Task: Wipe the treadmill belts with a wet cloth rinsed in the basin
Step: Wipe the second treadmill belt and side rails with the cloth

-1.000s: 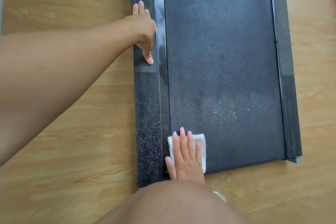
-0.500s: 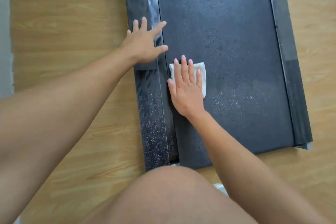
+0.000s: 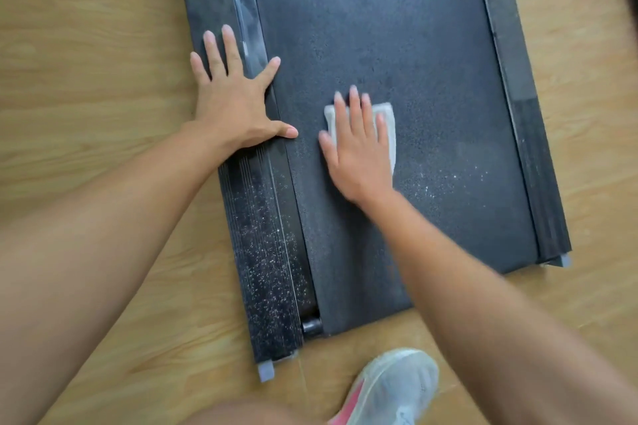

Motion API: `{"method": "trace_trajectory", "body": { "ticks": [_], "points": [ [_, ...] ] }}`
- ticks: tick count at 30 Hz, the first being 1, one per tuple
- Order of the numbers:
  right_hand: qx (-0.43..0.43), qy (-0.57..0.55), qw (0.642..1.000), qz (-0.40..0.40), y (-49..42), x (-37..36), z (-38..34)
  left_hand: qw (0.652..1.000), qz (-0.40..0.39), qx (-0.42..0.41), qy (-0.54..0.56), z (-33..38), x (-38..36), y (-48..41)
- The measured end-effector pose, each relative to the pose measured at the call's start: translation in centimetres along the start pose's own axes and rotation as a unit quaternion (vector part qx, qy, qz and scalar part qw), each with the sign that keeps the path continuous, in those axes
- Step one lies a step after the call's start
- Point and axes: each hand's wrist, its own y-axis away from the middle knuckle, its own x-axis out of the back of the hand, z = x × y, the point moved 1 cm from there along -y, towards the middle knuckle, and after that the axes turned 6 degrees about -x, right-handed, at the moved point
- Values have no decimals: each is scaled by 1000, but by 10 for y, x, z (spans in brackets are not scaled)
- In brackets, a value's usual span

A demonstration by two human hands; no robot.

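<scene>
My right hand (image 3: pixel 359 148) lies flat, palm down and fingers extended, pressing a folded white cloth (image 3: pixel 388 128) against the treadmill belt (image 3: pixel 397 45); the cloth is not gripped but held under the open palm, and its right edge and far corner show beyond my fingers. My left hand (image 3: pixel 234 97) is likewise released and spread flat, empty, its palm on the left side rail (image 3: pixel 262 252) of the treadmill, with the index finger and thumb reaching across the rail's inner strip onto the left margin of the belt. The two hands are near each other but apart, the left slightly farther from me than the right. The cloth sits on the left half of the belt, roughly midway along the visible length. Pale specks are scattered on the belt just right of and nearer than the cloth, and more densely on the ribbed near portion of the left rail. The right side rail (image 3: pixel 524 134) runs along the belt's opposite edge. At the near end of the treadmill, a dark roller end (image 3: pixel 311 324) shows between belt and left rail, and grey end caps (image 3: pixel 266 371) mark the corners. The treadmill rests on a wood-pattern floor (image 3: pixel 86 79). My shoe (image 3: pixel 393 386), pale with a pink accent, stands on the floor just beyond the near end.
</scene>
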Motion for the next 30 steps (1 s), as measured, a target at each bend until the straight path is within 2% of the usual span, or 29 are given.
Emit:
{"method": "trace_trajectory", "body": {
  "ticks": [2,4,8,10,12,17,20,23,28,30],
  "points": [
    [-6,8,1000,-12,-20,9,3,1000,-20,10,3,5,6,0],
    [-1,0,999,-32,10,7,11,998,-43,32,13,8,10,-2],
    [-35,3,997,-70,201,-12,47,996,-61,52,37,15,17,-1],
    [-64,-2,995,-80,257,-16,57,996,-62,50,43,14,16,-1],
    [-69,-2,994,-87,234,-19,57,996,-58,47,43,13,14,-2],
    [-44,-5,999,9,38,-4,33,997,-53,44,32,10,3,-8],
    [-51,1,999,19,-28,12,28,998,-55,31,16,10,6,-6],
    [-29,-6,999,-22,20,9,48,996,-77,33,11,13,14,-3],
    [-49,-3,995,-87,222,-2,100,996,-81,36,6,18,22,0],
    [-42,-7,994,-105,221,-8,101,996,-77,36,10,16,19,-1]
  ]
}}
